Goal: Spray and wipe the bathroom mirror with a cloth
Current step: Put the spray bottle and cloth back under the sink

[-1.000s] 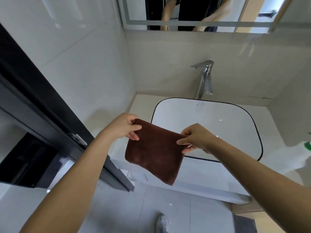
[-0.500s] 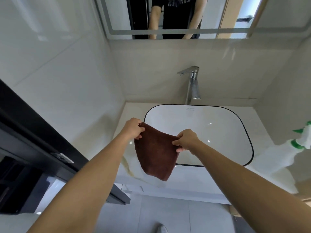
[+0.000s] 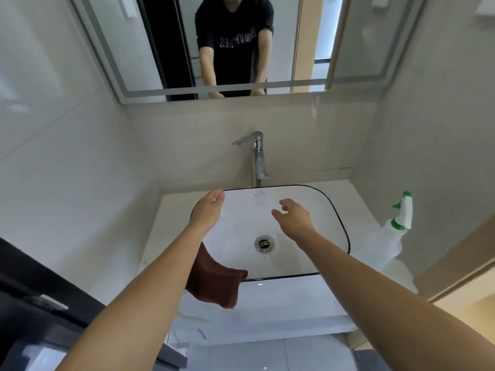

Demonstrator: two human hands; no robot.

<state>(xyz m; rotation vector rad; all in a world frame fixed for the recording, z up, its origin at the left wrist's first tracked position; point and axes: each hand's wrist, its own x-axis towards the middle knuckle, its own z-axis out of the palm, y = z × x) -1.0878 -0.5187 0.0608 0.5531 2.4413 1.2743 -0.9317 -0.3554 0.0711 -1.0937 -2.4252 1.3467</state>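
The brown cloth (image 3: 215, 281) hangs over the near left rim of the white basin (image 3: 332, 210), partly under my left forearm. My left hand (image 3: 207, 208) hovers above the basin's left side with relaxed fingers and holds nothing. My right hand (image 3: 293, 215) is over the middle of the basin, fingers loosely spread, also empty. The mirror (image 3: 107, 49) is on the wall above and reflects a person in a black shirt. A white spray bottle (image 3: 388, 239) with a green nozzle stands on the counter to the right of the basin.
A chrome tap (image 3: 257, 156) rises behind the basin. The drain (image 3: 263, 243) sits in the basin's centre. A tiled wall closes in on the left, and a dark door frame (image 3: 40, 285) runs along the lower left. A wall and wooden trim bound the right side.
Both hands have let go of the cloth, which now lies draped over the basin's near left rim. The hands have moved forward over the basin, and the view has tilted up toward the mirror.
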